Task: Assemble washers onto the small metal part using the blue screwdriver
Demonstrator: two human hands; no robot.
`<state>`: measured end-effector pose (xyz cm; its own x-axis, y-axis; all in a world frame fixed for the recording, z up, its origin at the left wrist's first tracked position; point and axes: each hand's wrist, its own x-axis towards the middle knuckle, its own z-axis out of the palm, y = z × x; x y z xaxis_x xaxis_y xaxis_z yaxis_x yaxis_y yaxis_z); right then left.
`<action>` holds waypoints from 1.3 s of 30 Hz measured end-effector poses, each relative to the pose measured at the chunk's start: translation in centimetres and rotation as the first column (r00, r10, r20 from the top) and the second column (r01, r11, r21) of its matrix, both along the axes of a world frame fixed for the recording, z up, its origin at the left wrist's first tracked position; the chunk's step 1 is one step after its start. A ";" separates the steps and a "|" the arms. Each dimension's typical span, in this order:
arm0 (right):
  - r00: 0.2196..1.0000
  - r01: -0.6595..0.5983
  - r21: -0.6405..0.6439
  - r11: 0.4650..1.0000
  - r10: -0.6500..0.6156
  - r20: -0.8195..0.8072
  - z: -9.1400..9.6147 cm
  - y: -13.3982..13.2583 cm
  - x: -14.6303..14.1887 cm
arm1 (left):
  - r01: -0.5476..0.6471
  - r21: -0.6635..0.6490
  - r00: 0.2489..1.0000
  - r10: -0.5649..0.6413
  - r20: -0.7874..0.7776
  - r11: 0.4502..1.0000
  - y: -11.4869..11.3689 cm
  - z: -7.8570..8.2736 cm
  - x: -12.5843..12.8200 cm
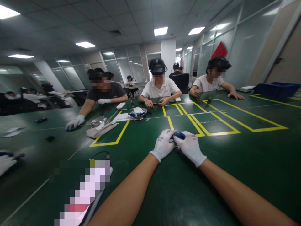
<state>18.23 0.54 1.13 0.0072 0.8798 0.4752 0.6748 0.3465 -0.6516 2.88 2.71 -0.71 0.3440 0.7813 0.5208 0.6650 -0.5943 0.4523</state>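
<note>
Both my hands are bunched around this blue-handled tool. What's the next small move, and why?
Probably ease the hands slightly apart above the table. The left hand and right hand press together around the blue-handled tool, hiding most of it and the small dark piece beneath them, so the grip cannot be checked from this view.

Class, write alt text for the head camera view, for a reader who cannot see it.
Two white-gloved hands, the left hand and the right hand, together hold a small blue object at a dark green table marked with yellow tape lines. Three people sit working along its far side.
</note>
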 end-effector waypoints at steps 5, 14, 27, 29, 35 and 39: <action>0.999 -0.010 -0.013 1.000 0.009 -0.033 -0.3 0.0 0.1 | -0.014 0.014 0.999 0.014 -0.038 1.000 -0.2 0.1 0.3; 0.993 0.071 0.040 0.997 -0.067 -0.097 -0.3 -0.7 -0.3 | -0.032 0.010 0.999 0.032 -0.039 0.999 -0.3 0.4 0.9; 0.987 0.157 0.007 0.988 -0.157 0.037 -1.2 2.0 4.4 | -0.149 -0.060 0.964 0.158 0.214 0.987 0.8 0.6 -0.7; 0.978 0.171 -0.061 0.983 -0.162 0.133 -1.9 2.8 5.6 | -0.139 -0.112 0.969 0.159 0.190 0.984 1.8 1.4 -1.1; 0.951 0.135 -0.035 0.990 -0.120 0.285 -2.9 3.6 6.6 | -0.138 -0.167 0.990 0.141 0.009 0.976 5.9 7.2 -5.4; 0.928 0.013 -0.056 0.998 0.009 0.371 -2.3 3.0 6.3 | -0.275 -0.179 0.954 0.246 -0.170 0.945 6.2 9.8 -12.2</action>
